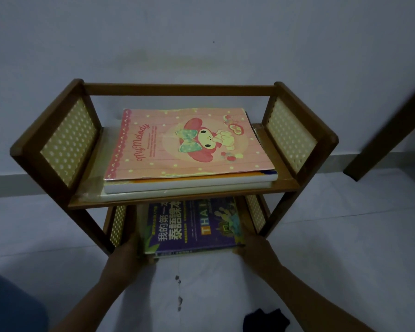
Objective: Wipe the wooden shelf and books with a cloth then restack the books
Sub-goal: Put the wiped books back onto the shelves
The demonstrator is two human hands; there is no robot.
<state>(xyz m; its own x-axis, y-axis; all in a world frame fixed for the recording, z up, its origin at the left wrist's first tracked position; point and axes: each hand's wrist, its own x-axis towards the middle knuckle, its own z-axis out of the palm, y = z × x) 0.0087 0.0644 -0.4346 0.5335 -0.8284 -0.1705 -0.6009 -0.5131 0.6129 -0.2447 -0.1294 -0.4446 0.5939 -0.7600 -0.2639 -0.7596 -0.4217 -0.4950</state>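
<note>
Purple Thai textbook (192,226) lies flat on the wooden shelf (185,198), long axis running nine to three. Left hand (127,250) and right hand (254,245) grip its ends.

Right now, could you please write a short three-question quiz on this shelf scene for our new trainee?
1. True or false: the pink My Melody book lies on top of the upper stack.
2. Which book do the left hand and right hand touch? A) pink book B) purple Thai book
3. Fill in: a dark cloth lies on the ____.

Key: 1 true; 2 B; 3 floor.
</note>
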